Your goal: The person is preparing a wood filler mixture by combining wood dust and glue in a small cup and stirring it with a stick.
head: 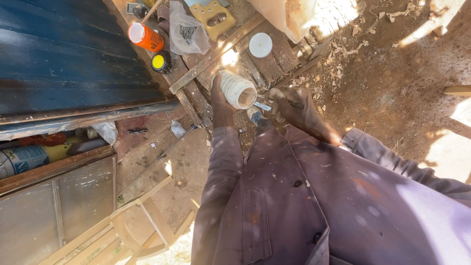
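My left hand (pixel 219 99) grips a white plastic jar (pixel 236 89), tilted with its open mouth facing right. My right hand (pixel 293 104) is closed on a thin tool whose tip (pixel 261 105) reaches toward the jar's mouth. The jar's round white lid (pixel 260 45) lies on the wooden boards beyond my hands. Both arms wear dusty purple sleeves.
An orange can (pixel 145 37) and a yellow-capped dark bottle (pixel 160 62) sit at the top, beside a clear plastic bag (pixel 185 30). A blue corrugated sheet (pixel 68 54) fills the left. A wooden frame (pixel 142 221) lies at bottom left. Dirt with wood shavings (pixel 382 73) spreads right.
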